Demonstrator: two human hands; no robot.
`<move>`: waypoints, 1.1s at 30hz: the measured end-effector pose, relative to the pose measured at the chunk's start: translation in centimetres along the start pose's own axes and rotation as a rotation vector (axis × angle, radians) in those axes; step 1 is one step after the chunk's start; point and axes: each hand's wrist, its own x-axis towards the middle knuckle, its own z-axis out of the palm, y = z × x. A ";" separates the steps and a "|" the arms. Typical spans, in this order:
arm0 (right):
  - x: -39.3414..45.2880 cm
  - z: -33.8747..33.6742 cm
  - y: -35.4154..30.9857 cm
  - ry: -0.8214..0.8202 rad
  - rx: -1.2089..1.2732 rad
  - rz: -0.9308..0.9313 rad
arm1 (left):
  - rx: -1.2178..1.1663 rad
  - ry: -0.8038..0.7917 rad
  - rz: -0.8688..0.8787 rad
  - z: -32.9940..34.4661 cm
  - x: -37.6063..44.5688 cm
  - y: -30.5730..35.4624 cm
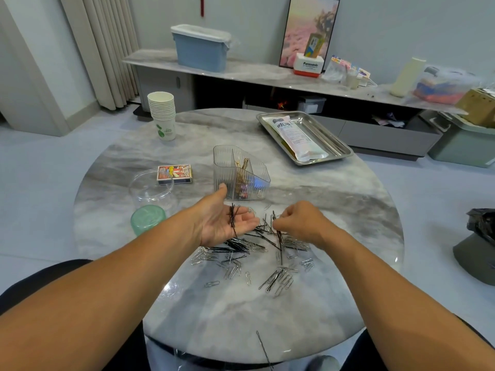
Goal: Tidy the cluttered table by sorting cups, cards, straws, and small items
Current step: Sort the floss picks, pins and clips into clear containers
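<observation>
The left hand point(225, 223) lies palm-up, fingers relaxed, cradling a few black hairpins point(233, 219) above the scattered pile point(254, 250) on the table point(334, 210). The right hand point(300, 223), knuckles up, seems to pinch one dangling hairpin point(280, 242).

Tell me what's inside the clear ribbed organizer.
The clear ribbed organizer holds a few brownish hair clips standing in a middle compartment. Small dark and reddish items sit near its bottom, too blurred to identify.
</observation>
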 end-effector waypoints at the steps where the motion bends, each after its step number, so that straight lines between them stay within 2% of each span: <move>1: -0.1 -0.2 -0.2 -0.006 0.109 0.002 | 0.015 -0.001 -0.006 0.0 0.1 -0.1; 3: -0.4 -0.4 -0.7 -0.036 0.241 0.006 | 0.046 -0.005 -0.017 0.2 0.2 -0.3; 8: -0.3 -0.2 -0.8 -0.053 0.373 0.033 | 0.128 -0.009 -0.016 0.9 0.3 -0.6; 17: -0.1 1.2 -0.9 -0.098 0.443 0.019 | 0.247 -0.075 0.004 1.4 -0.7 -1.0; 22: 0.0 1.5 -0.8 -0.126 0.472 0.045 | 0.225 -0.094 0.009 1.3 -0.8 -1.1; 29: -0.4 0.4 -1.5 -0.183 0.706 0.096 | 0.190 -0.061 0.024 0.9 -0.2 -0.8; 33: -0.9 -0.4 -1.5 -0.197 0.682 0.153 | 0.120 -0.038 0.060 1.0 0.1 -0.6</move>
